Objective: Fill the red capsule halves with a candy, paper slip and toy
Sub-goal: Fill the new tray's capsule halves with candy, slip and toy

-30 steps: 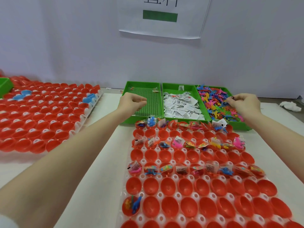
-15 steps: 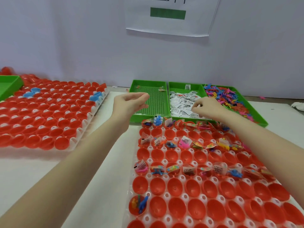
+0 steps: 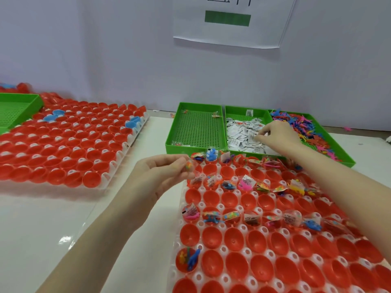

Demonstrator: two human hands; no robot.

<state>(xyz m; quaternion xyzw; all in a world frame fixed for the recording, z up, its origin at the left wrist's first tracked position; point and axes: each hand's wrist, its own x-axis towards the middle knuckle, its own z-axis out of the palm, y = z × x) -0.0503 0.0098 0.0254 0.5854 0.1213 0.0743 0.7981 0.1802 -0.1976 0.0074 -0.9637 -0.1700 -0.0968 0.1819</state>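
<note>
L hand (image 3: 163,176) pinches small clear-wrapped candy (image 3: 189,166) over white tray w/ red capsule halves (image 3: 232,242); R hand (image 3: 277,134) grasps white paper slips (image 3: 239,134) in mid green tray (image 3: 246,112); colourful plastic toys (image 3: 304,127) in right tray.

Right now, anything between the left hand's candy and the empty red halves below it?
Nothing visible. The left hand pinches a candy packet over the tray's left edge; the open red capsule half just below it is bare, with no hand or item between. The right hand is off in the paper slips.

left grip (image 3: 169,172) pinched shut, right grip (image 3: 275,134) curled, reaching forward.
</note>
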